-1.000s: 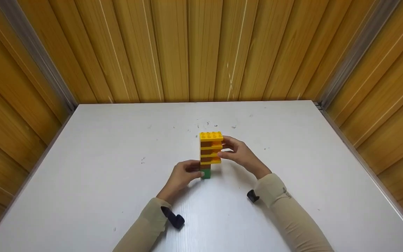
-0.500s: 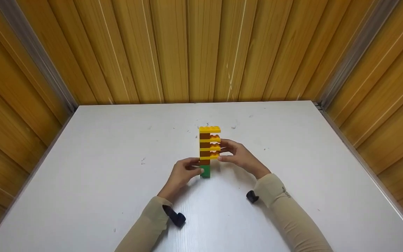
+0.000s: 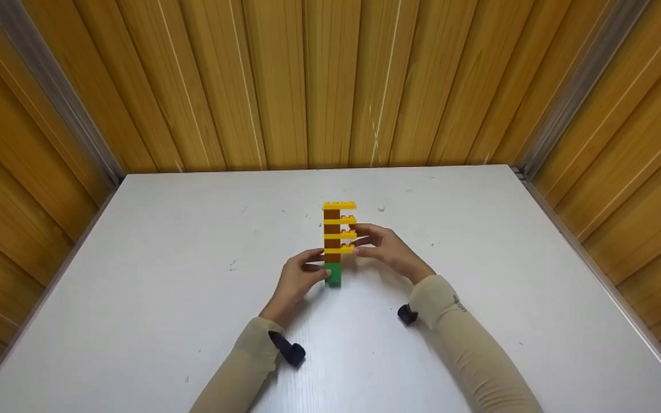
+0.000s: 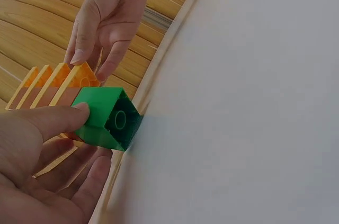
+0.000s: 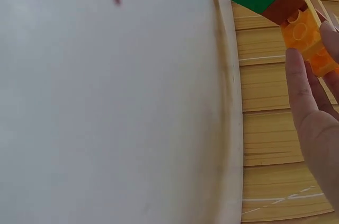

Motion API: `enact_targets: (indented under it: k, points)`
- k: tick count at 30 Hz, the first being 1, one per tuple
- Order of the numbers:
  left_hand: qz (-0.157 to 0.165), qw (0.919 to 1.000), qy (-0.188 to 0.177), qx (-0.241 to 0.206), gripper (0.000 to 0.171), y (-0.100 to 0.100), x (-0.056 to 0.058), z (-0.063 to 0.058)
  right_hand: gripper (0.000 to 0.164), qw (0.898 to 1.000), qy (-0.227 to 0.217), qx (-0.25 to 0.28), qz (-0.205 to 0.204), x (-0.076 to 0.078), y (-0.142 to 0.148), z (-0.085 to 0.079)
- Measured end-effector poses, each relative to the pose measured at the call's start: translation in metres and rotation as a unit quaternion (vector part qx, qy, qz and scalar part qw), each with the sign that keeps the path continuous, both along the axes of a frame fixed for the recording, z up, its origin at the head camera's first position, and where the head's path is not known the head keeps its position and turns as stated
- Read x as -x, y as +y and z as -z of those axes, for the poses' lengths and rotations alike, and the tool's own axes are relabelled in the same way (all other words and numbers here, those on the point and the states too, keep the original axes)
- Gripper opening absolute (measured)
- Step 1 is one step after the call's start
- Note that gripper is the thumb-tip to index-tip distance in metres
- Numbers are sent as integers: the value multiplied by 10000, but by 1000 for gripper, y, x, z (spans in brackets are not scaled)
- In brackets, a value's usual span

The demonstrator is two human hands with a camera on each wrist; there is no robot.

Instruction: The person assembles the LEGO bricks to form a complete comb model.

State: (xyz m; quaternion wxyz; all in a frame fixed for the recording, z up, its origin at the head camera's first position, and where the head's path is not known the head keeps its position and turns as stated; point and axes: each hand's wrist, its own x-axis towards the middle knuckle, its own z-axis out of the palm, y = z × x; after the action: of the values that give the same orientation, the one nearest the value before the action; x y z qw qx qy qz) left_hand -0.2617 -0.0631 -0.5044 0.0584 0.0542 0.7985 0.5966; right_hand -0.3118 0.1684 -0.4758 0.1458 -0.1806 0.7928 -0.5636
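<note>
Both hands hold a tower of toy building bricks, which has a green brick (image 3: 333,274) at its bottom end. Above that, brown bricks (image 3: 332,244) alternate with yellow plates (image 3: 340,236) that jut out to the right like shelves. My left hand (image 3: 299,278) pinches the bottom end, its thumb on the green brick's near face and its fingers behind. In the left wrist view the green brick's hollow underside shows. From the right, my right hand (image 3: 391,249) holds the plates' free ends, thumb at the lowest plate and fingers farther up, partly hidden behind them.
A white table (image 3: 193,241) with small dark marks (image 3: 233,265) spreads under the hands. Wood-patterned panels (image 3: 330,86) stand behind it and along both sides. Each sleeve has a black strap device (image 3: 292,351) at the cuff.
The tower's top has tipped back, away from me; its studded top face now shows nearly edge-on and more of the green brick's front is visible. Right fingers have slid lower along the plates.
</note>
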Motion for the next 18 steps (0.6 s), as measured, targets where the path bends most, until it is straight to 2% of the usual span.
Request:
enact_targets:
  k: [10, 18]
  points:
    - [-273, 9995, 72, -165, 50, 2, 4, 0, 68, 9990, -168, -400, 98, 13, -5, -2]
    - [-298, 9995, -11, -70, 49, 5, 9, 2, 66, 9961, -288, -825, 139, 22, -1, 1]
